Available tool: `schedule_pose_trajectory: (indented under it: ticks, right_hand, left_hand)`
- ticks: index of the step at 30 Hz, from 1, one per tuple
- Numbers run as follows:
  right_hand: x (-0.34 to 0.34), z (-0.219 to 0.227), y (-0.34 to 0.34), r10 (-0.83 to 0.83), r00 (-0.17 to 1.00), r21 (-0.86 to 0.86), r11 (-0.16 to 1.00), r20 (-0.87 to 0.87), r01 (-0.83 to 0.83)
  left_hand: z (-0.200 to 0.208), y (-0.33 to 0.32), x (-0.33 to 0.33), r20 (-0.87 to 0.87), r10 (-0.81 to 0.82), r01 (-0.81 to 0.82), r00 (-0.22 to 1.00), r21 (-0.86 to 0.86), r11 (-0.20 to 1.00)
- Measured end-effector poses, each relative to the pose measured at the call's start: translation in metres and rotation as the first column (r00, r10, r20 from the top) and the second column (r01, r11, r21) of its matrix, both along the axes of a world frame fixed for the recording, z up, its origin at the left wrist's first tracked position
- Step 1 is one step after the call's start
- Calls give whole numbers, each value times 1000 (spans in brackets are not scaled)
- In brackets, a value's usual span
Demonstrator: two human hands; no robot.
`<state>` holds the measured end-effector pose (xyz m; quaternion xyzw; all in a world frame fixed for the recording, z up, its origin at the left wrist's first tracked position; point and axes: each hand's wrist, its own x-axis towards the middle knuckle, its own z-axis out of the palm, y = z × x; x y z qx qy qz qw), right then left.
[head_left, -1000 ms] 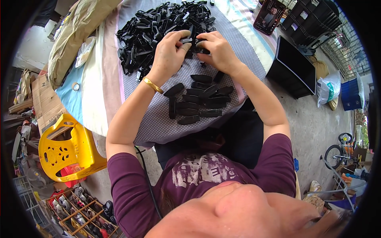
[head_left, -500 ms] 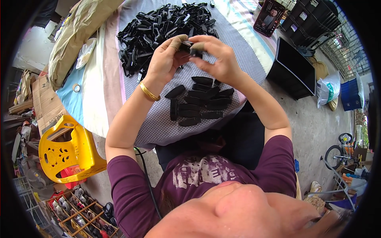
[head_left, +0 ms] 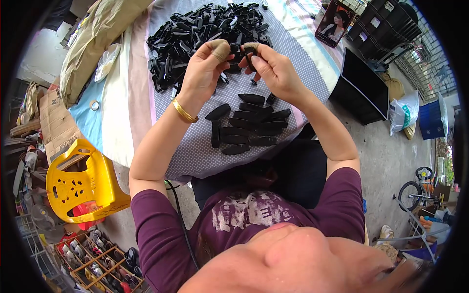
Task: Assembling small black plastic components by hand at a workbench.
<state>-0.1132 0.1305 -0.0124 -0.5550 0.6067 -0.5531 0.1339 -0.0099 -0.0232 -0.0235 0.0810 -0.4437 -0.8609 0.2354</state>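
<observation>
Blk pc (head_left: 250,52) in R fingers (head_left: 260,64) partly hidden.

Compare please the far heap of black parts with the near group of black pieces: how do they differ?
The far heap is much larger; the near group has only a small number of pieces.
The far heap is a piled jumble, while the near group lies mostly flat, with some pieces overlapping.
Shared: both are black and rest on the dotted cloth.

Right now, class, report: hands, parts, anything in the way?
Right hand: pinching black part. Left hand: close by, grip unclear. Black pile just beyond both.
</observation>
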Motion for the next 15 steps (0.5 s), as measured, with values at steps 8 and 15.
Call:
schedule_pose_trajectory:
  ticks: [8, 15]
  right_hand:
    - [-12, -7, 0, -94, 990, -29, 995, -107, 92]
    - [-10, 7, 2, -135, 962, -23, 989, 238, 144]
  left_hand:
    - [16, 26, 4, 183, -44, 117, 982, -411, 904]
    - [5, 17, 2, 150, -130, 167, 980, -271, 948]
